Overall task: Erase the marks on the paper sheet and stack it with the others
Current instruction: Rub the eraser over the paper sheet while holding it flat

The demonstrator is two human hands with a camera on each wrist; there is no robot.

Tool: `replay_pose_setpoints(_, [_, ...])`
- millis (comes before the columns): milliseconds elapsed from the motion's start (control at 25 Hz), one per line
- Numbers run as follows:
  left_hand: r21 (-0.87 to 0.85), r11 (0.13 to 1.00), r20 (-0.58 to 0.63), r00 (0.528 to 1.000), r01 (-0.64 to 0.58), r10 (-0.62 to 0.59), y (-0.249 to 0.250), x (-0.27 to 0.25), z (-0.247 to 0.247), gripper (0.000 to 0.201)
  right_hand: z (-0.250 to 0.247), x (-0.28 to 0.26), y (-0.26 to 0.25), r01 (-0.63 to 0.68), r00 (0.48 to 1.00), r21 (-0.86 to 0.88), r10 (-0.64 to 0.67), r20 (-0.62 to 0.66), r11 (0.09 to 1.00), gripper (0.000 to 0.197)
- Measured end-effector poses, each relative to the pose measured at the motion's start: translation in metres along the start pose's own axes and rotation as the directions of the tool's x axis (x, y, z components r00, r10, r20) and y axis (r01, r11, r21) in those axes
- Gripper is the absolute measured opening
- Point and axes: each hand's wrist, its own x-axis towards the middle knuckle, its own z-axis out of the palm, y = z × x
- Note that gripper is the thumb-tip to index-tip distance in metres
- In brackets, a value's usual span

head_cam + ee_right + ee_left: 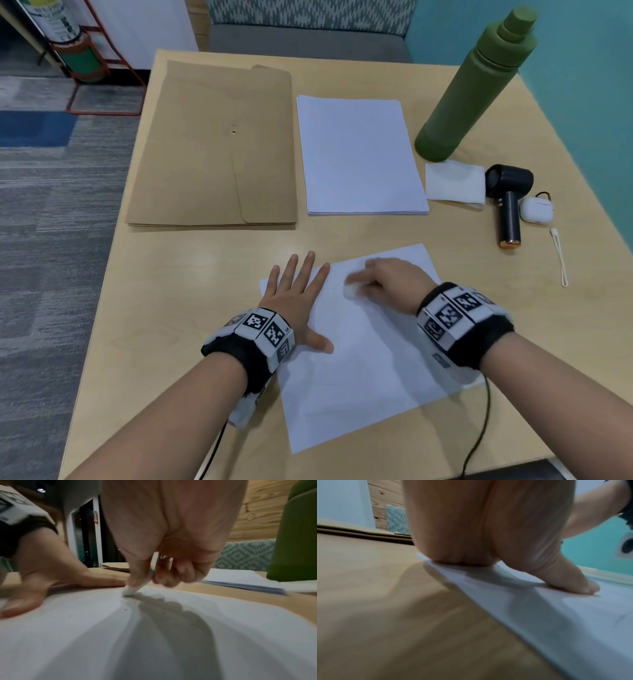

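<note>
A loose white paper sheet [359, 370] lies tilted on the near part of the wooden table [171, 342]. My left hand [294, 294] lies flat on the sheet's left edge with straight, spread fingers, its thumb [570, 580] pressing the paper sheet [539, 615]. My right hand [383, 281] pinches a small white eraser [351, 291] and holds its tip on the sheet near the top. In the right wrist view the eraser [132, 590] touches the paper sheet [102, 635], with small crumbs beside it. A stack of white sheets [359, 154] lies farther back.
A brown envelope folder [212, 147] lies at the back left. A tall green bottle [476, 89] stands at the back right, with a folded tissue [454, 183], a dark handheld fan [508, 205], a white earbud case [536, 210] and a white strap [560, 257] near the right edge.
</note>
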Motion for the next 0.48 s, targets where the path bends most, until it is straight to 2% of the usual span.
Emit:
replay_pose_setpoints(80, [0.000, 1.000, 0.002, 1.000, 0.007, -0.007, 0.000, 0.000, 0.000, 0.130, -0.003, 0.014, -0.011, 0.018, 0.994, 0.012, -0.017, -0.105, 1.000, 0.028])
replay_pose_setpoints(120, [0.001, 1.000, 0.003, 1.000, 0.011, -0.011, -0.001, 0.001, 0.000, 0.130, -0.003, 0.015, -0.012, 0.029, 0.995, -0.016, -0.031, -0.098, 0.999, 0.028])
replay_pose_setpoints(200, [-0.001, 1.000, 0.011, 1.000, 0.013, -0.013, -0.001, 0.001, 0.000, 0.131, -0.001, 0.004, -0.001, 0.079, 0.996, -0.113, -0.075, 0.041, 0.990, 0.028])
replay_pose_setpoints(280, [0.001, 1.000, 0.018, 1.000, 0.017, -0.017, 0.000, 0.001, 0.000, 0.131, -0.002, -0.010, 0.005, 0.088, 0.979, -0.143, -0.059, 0.193, 0.986, 0.027])
replay_pose_setpoints(320, [0.006, 1.000, 0.020, 1.000, 0.019, -0.019, 0.001, 0.001, 0.000, 0.131, -0.003, -0.009, 0.004, 0.083, 0.980, -0.126, -0.058, 0.189, 0.989, 0.027])
replay_pose_setpoints(440, [0.012, 1.000, 0.025, 0.999, 0.020, -0.021, 0.000, 0.001, 0.000, 0.132, -0.003, 0.012, -0.007, 0.033, 0.999, 0.029, -0.033, -0.019, 0.999, 0.028])
replay_pose_setpoints(480, [0.014, 1.000, 0.024, 0.999, 0.025, -0.025, 0.000, 0.001, 0.000, 0.132, -0.001, 0.013, -0.007, 0.029, 0.999, 0.041, -0.027, -0.046, 0.999, 0.028])
